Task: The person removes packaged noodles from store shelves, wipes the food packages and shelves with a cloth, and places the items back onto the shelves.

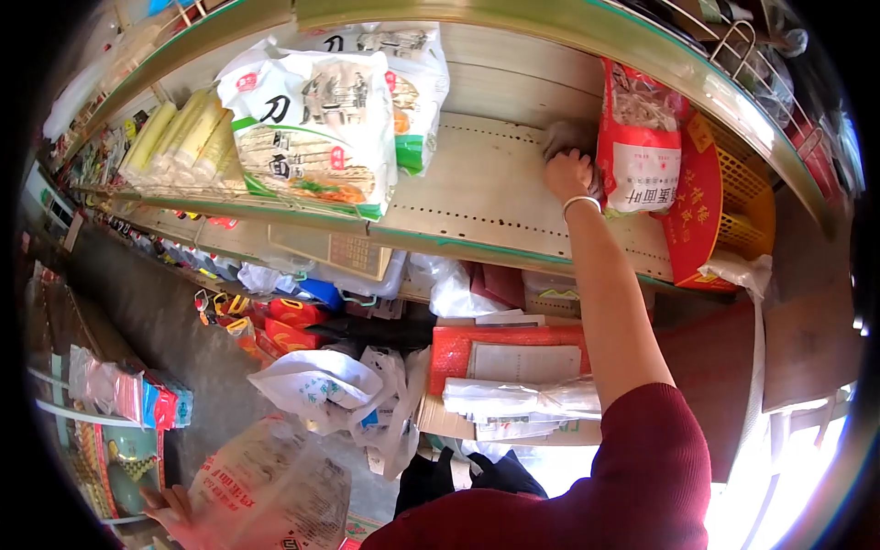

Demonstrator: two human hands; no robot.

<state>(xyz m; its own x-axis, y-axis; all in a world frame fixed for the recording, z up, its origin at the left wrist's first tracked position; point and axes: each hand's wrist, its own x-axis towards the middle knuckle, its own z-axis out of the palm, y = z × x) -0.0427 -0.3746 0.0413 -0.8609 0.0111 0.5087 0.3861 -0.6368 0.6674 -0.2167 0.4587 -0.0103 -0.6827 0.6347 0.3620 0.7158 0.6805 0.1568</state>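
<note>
My right hand (pixel 570 176), a bracelet at its wrist, reaches onto the metal shelf (pixel 458 206) and presses a bunched grey cloth (pixel 566 137) against its surface. Just right of it stands a red and white noodle packet (pixel 642 137), its lettering upside down. At the lower left, my left hand (pixel 170 515) grips the side of a large clear plastic bag (pixel 266 486) with red print. The bag's contents are hard to make out. White noodle packets (pixel 312 128) lean on the left part of the shelf.
Pale yellow noodle rolls (pixel 183 133) lie at the shelf's left end. A red box (pixel 692 215) and a yellow basket (pixel 742 188) stand at the right. Below are a white bag (pixel 316 380) and stacked plastic-wrapped goods (pixel 522 399). An upper shelf edge (pixel 550 23) runs overhead.
</note>
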